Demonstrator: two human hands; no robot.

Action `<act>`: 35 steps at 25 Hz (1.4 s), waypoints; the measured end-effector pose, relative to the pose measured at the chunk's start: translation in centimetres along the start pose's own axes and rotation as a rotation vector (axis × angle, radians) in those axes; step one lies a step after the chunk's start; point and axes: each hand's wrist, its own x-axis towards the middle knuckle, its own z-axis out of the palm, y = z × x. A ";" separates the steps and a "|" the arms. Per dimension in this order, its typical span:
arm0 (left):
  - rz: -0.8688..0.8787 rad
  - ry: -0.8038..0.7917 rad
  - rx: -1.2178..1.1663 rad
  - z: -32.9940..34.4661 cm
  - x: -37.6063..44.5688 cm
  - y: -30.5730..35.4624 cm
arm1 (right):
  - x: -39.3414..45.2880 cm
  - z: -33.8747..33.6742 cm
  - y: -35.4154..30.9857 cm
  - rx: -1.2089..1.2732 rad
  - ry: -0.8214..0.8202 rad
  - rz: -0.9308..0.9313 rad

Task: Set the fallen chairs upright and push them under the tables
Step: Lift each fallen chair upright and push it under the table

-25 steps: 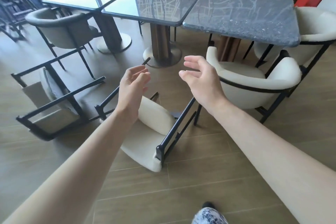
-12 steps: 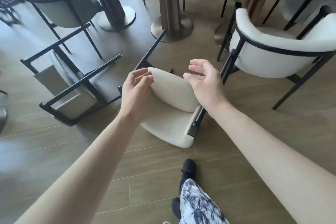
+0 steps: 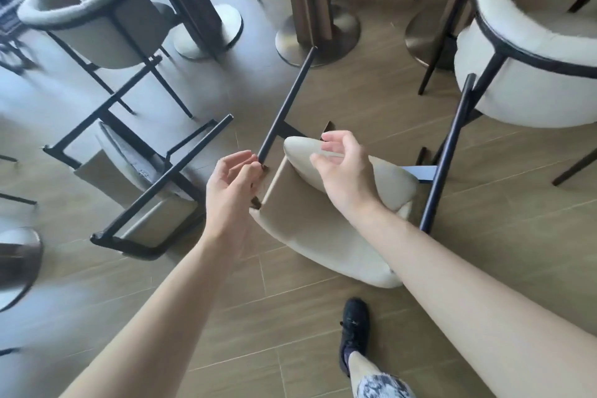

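Note:
A cream chair (image 3: 310,229) with black legs lies tipped over on the wooden floor just in front of me, its legs pointing away. My left hand (image 3: 231,184) hovers open at the near end of one black leg (image 3: 284,107), fingertips almost touching it. My right hand (image 3: 344,171) is open and curled just above the cream seat cushion, holding nothing. A second fallen chair (image 3: 142,178), grey with a black frame, lies on its side to the left.
An upright cream chair (image 3: 533,68) stands at the right, an upright grey one (image 3: 97,22) at the back left. Table pedestals (image 3: 316,29) with round metal bases stand beyond the fallen chairs. My black shoe (image 3: 353,329) is near the cream chair.
I have leaned closer and lower. Both hands have dropped toward the fallen cream chair; the left now reaches its black leg and the right is over the seat.

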 end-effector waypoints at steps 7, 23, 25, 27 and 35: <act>0.064 -0.188 0.227 0.9 6.5 -4.7 | 2.8 2.9 6.9 -0.030 0.080 0.226; 0.027 -0.448 0.583 -3.2 24.0 -22.4 | 2.3 3.8 26.3 -0.287 0.606 0.493; 0.052 -0.436 0.656 -3.6 25.4 -23.8 | 2.2 2.4 27.7 -0.389 0.630 0.524; 0.104 -0.468 0.749 -3.4 26.5 -25.4 | 2.2 1.1 29.2 -0.585 0.549 0.509; 0.512 -0.716 1.347 -2.4 29.7 -29.8 | 3.8 -1.6 34.2 -1.503 -0.047 0.389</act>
